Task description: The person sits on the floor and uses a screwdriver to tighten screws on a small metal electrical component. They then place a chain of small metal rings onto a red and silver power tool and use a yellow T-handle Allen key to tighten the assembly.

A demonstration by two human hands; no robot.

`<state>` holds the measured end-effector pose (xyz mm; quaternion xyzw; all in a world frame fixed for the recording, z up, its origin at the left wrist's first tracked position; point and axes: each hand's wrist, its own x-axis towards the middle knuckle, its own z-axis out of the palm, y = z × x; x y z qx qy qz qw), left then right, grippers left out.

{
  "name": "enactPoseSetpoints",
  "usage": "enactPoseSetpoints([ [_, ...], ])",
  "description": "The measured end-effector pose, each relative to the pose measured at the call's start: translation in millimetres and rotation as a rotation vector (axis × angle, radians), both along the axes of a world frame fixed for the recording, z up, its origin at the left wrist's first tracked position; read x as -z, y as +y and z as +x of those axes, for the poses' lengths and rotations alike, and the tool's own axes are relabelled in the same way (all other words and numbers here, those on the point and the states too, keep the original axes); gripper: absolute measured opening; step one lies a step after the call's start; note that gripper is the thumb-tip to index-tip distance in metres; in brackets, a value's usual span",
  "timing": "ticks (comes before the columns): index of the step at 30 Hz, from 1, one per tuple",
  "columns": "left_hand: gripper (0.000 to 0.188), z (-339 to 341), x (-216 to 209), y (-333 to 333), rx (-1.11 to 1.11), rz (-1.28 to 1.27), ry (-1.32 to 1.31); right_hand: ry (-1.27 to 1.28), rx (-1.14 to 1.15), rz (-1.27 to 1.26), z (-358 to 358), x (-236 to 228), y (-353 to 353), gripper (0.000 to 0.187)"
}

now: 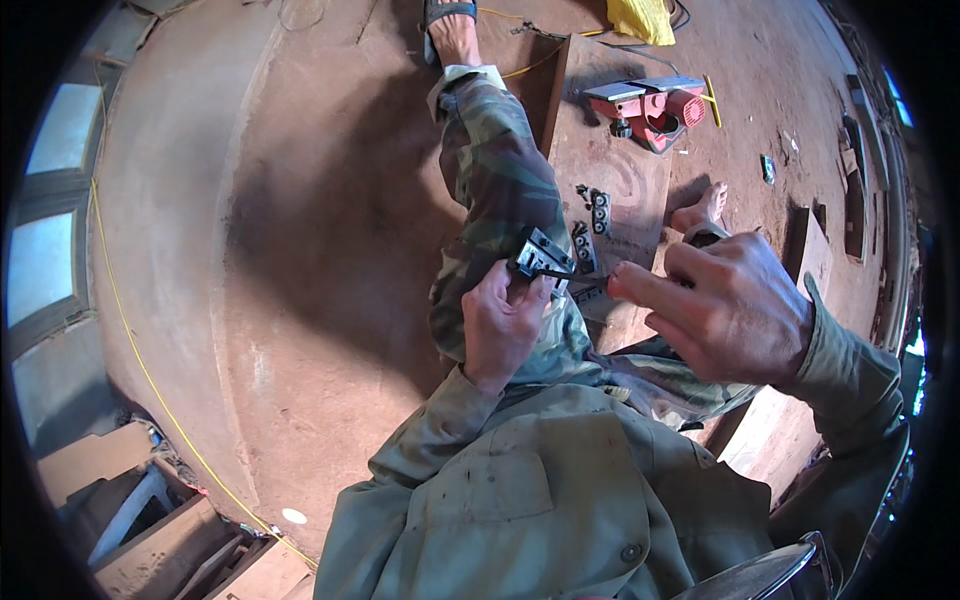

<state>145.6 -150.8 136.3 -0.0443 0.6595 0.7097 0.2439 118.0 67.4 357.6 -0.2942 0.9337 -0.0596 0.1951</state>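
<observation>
My left hand (505, 325), in front of my raised leg, grips a small dark metal block (541, 252) with bolt heads or holes on its face. A thin dark rod (572, 275), perhaps a hex key, runs from the block toward my right hand (715, 305). My right fingers are curled and pinched around its far end, so the grip itself is partly hidden. Past the block, two metal plates with round holes, a farther one (601, 213) and a nearer one (583, 247), lie on a wooden board (640, 190) beside small loose dark pieces.
A red electric planer (655, 108) rests on the board's far end, its flat metal sole facing up. Beyond it lies a yellow bag (642, 20) near cables. Wooden offcuts (160, 530) are piled at lower left. A yellow cord (135, 335) crosses the floor.
</observation>
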Motion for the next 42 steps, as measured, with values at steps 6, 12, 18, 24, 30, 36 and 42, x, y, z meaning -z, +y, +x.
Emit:
enactPoseSetpoints([
  [6,0.015,1.3,-9.9,-2.1,-0.009,0.049,-0.032,-0.049,0.049,-0.078,-8.4,1.4,-5.0,0.052],
  [12,0.017,10.7,-3.6,2.2,-0.08,0.135,-0.033,-0.089,0.171,-0.131,-7.0,7.9,-10.8,0.041],
  [18,0.014,11.8,1.3,-1.2,-0.059,0.04,0.001,-0.142,0.391,-0.262,8.4,14.8,-16.6,0.032],
  [24,0.014,2.1,-11.6,-2.0,-0.123,0.163,-0.006,-0.029,0.193,-0.183,18.3,-0.1,-6.5,0.031],
  [30,0.016,-6.1,-18.9,-10.3,-0.104,0.236,-0.123,0.013,0.318,-0.268,55.5,-2.9,19.0,0.033],
  [36,0.017,-11.9,-19.8,-8.4,-0.056,0.217,-0.131,0.034,0.402,-0.427,78.3,23.8,32.4,0.036],
  [42,0.018,-9.5,-17.6,-5.6,-0.07,0.208,-0.141,0.016,0.422,-0.47,77.3,32.7,34.2,0.041],
])
